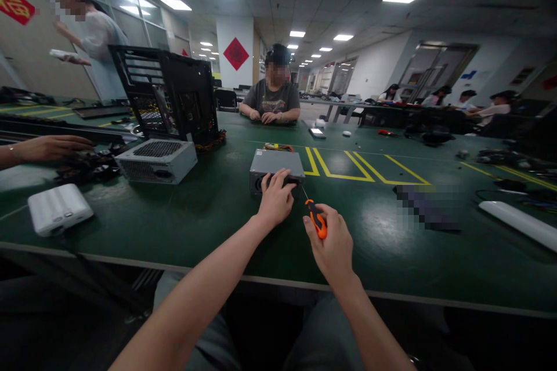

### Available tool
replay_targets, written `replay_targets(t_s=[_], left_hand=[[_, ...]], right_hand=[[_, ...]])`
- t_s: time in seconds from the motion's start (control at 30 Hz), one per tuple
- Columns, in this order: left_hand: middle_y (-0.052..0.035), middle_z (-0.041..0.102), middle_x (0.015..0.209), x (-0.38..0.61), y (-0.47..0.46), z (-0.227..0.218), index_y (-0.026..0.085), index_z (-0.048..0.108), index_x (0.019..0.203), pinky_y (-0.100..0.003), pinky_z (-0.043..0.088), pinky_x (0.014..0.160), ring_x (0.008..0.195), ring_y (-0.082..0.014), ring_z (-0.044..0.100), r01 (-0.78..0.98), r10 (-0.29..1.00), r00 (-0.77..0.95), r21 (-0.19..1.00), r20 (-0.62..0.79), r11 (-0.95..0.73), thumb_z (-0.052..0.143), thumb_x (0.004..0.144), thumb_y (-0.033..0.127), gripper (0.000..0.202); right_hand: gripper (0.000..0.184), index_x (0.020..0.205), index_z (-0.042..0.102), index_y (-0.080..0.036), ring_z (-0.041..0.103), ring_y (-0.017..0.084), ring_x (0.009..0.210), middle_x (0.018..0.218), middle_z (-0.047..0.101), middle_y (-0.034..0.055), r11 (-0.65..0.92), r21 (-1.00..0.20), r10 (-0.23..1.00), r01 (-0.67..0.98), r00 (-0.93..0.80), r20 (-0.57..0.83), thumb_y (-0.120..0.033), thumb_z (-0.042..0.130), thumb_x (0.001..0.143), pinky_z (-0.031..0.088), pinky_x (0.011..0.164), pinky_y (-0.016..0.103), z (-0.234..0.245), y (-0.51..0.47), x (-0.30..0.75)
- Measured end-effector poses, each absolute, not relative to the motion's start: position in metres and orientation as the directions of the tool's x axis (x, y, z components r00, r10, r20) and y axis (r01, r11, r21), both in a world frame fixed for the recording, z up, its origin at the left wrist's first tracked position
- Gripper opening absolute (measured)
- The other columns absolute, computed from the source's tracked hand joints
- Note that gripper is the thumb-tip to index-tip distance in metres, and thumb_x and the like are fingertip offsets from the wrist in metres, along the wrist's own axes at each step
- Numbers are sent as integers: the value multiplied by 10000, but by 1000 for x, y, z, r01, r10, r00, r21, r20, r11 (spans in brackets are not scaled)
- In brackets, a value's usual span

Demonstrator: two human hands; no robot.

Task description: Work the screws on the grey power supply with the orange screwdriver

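A grey computer power supply [278, 161] stands on the green table in front of me, with coloured cables behind it. My left hand [277, 197] grips its near side, fingers bent over the top front edge. An orange and black screwdriver [317, 220] is in my right hand [334, 240], fingers closed round the handle. Its thin shaft points up and left to the near right corner of the power supply. Whether the tip sits in a screw is too small to tell.
Another power supply [159, 159] and a black computer case [169, 95] stand to the left, near a co-worker's hand [56, 146]. A white box-shaped device [60, 208] lies at front left. A blurred dark object [426, 208] and a white bar [520, 223] lie right. A person [274, 93] sits opposite.
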State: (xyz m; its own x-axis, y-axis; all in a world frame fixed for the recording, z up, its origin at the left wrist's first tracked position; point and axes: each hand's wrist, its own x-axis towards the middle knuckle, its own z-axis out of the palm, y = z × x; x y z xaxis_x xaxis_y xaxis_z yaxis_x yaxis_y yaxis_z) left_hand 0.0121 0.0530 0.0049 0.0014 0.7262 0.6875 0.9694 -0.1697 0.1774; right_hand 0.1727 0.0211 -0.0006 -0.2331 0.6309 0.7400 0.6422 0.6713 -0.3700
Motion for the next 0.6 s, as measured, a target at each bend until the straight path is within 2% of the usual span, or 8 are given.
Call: replay_targets(t_s=[0.07,0.13,0.27,0.43,0.6], left_hand=[[-64,438,1334,12,52,6,224,633,1005,-461,168,1068,1277,-218,323,969,725,5,175,689,-173,471,790,143,281],[-59,443,1332,12,51,7,227,637,985,-467,160,1068,1275,-215,328,969,719,8,173,695,-178,471,790,139,271],[-46,462,1318,11,51,7,237,641,951,-475,143,1070,1262,-202,349,967,710,6,177,704,-184,460,797,131,260],[-33,486,1298,8,53,8,244,640,939,-461,153,1072,1246,-188,371,959,705,5,195,709,-204,453,806,131,256],[-28,489,1298,6,53,9,242,638,937,-449,169,1072,1241,-186,380,955,709,17,199,705,-220,460,795,116,261]], right_hand=[[285,1041,486,-177,556,166,690,808,589,35,652,-409,667,639,-225,711,-385,460,848,424,612,277,-2,20,173],[236,994,501,-181,558,156,672,791,578,29,661,-397,656,637,-235,717,-361,458,848,431,608,271,-1,20,173],[143,925,544,-189,543,161,753,864,526,52,708,-290,570,644,-279,773,-261,491,814,456,645,274,8,21,174],[179,951,534,-193,537,170,828,910,537,61,788,-151,411,597,-327,851,-147,510,780,468,724,294,25,32,178],[188,970,484,-192,544,173,821,903,571,62,830,-2,263,558,-388,883,-186,535,789,463,719,301,35,50,180]])
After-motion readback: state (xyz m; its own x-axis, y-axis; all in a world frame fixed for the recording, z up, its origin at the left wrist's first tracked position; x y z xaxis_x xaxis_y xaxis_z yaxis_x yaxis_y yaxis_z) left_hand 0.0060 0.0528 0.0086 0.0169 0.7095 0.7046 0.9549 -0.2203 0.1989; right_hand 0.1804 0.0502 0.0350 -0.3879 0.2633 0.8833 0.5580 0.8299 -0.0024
